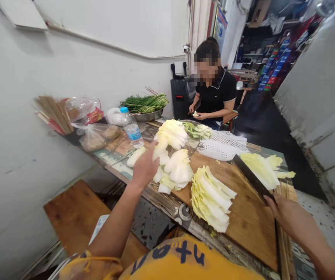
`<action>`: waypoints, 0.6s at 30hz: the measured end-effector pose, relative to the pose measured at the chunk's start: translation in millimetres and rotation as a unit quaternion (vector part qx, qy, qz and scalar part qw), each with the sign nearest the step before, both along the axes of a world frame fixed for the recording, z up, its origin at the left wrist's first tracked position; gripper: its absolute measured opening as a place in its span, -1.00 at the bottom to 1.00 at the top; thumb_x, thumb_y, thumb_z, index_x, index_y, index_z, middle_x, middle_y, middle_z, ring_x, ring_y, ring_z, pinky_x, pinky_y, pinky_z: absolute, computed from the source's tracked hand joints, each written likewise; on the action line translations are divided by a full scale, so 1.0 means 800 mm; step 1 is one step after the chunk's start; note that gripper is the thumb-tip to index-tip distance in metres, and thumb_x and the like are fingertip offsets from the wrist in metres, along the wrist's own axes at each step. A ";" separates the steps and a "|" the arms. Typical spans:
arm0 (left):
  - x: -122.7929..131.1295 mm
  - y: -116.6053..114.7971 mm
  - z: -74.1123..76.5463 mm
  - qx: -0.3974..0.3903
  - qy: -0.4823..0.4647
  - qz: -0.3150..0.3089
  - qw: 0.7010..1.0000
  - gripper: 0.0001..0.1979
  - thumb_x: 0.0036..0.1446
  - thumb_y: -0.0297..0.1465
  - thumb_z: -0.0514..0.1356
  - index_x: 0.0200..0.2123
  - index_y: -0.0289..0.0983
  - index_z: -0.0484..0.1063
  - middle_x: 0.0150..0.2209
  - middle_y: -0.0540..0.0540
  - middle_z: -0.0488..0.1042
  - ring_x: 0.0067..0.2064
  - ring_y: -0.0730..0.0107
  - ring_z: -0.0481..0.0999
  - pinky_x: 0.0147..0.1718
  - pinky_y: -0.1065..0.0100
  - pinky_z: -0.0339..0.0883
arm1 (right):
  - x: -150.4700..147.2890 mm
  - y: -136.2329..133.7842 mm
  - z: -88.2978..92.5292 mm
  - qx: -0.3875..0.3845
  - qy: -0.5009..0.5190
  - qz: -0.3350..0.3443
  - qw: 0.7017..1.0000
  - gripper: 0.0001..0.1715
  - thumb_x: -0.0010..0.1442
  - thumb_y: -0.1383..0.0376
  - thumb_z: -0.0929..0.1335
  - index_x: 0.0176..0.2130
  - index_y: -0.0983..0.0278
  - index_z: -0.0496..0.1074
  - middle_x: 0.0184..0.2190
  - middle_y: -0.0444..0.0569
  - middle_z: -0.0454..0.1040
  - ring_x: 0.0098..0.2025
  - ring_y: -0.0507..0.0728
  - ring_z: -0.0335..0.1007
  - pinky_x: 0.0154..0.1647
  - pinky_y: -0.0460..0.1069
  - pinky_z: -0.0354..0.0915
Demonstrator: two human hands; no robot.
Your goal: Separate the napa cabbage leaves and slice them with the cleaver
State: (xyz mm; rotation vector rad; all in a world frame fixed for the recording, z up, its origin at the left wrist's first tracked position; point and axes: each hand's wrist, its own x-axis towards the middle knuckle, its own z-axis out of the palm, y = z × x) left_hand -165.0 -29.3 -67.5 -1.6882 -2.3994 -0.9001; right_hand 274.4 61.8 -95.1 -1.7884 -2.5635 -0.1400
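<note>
My left hand (pixel 144 166) reaches over the table's near left part, beside loose napa cabbage leaves (pixel 179 167). Its index finger is stretched out and the thumb stands apart; nothing shows in it. On the right, my right hand (pixel 287 212) is closed round the handle of a dark-bladed kitchen knife (pixel 252 175). The blade points away from me, above the right side of a wooden cutting board (pixel 245 217). A fanned stack of cabbage leaves (pixel 212 199) lies on the board. More yellow-white leaves (pixel 259 169) lie right of the blade, and a pale pile (pixel 171 134) sits farther back.
A water bottle (pixel 131 130) stands behind my left hand. Bagged food (pixel 93 138) and a metal bowl of green vegetables (pixel 148 113) are near the wall. White foam netting (pixel 222 144) lies behind the board. Across the table, another person (pixel 215 91) sits handling a small pale piece.
</note>
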 end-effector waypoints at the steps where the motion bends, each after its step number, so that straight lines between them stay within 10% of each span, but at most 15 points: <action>1: 0.010 0.010 -0.004 -0.015 0.034 -0.021 0.999 -0.47 0.14 -0.37 0.07 0.19 -0.27 0.08 0.06 -0.21 0.39 0.05 0.08 0.39 -0.01 0.12 0.29 | -0.001 -0.001 0.002 -0.010 -0.013 0.000 1.000 -0.67 0.29 0.16 0.13 -0.33 0.29 0.31 -0.62 0.03 0.42 -0.53 0.24 0.45 -0.53 0.01 0.14; 7: 0.038 0.040 -0.019 -0.009 0.169 -0.231 0.958 -0.77 0.14 -0.48 0.04 -0.15 -0.25 0.40 0.18 -0.22 0.24 0.16 0.12 0.25 0.11 0.08 0.12 | -0.010 -0.010 0.016 -0.054 -0.022 -0.042 0.997 -0.60 0.32 0.15 0.05 -0.21 0.32 0.30 -0.47 0.12 0.51 -0.39 0.27 0.51 -0.47 0.01 0.18; 14: 0.071 0.047 0.030 0.106 0.004 -0.077 0.991 -0.62 0.13 -0.28 0.13 0.00 -0.28 0.26 -0.05 -0.17 0.40 -0.04 0.21 0.41 -0.03 0.24 0.29 | -0.017 -0.015 0.026 -0.084 0.014 -0.065 0.994 -0.56 0.32 0.16 0.06 -0.12 0.37 0.33 -0.35 0.22 0.52 -0.31 0.31 0.50 -0.42 0.02 0.17; 18: 0.141 0.077 0.070 -0.009 0.057 -0.156 0.986 -0.48 0.14 -0.41 0.11 0.16 -0.30 0.05 0.04 -0.22 0.34 -0.01 0.18 0.40 -0.02 0.26 0.26 | -0.010 -0.016 0.027 -0.079 0.049 -0.074 0.993 -0.56 0.33 0.16 0.07 -0.14 0.36 0.36 -0.32 0.20 0.53 -0.26 0.28 0.48 -0.36 0.00 0.17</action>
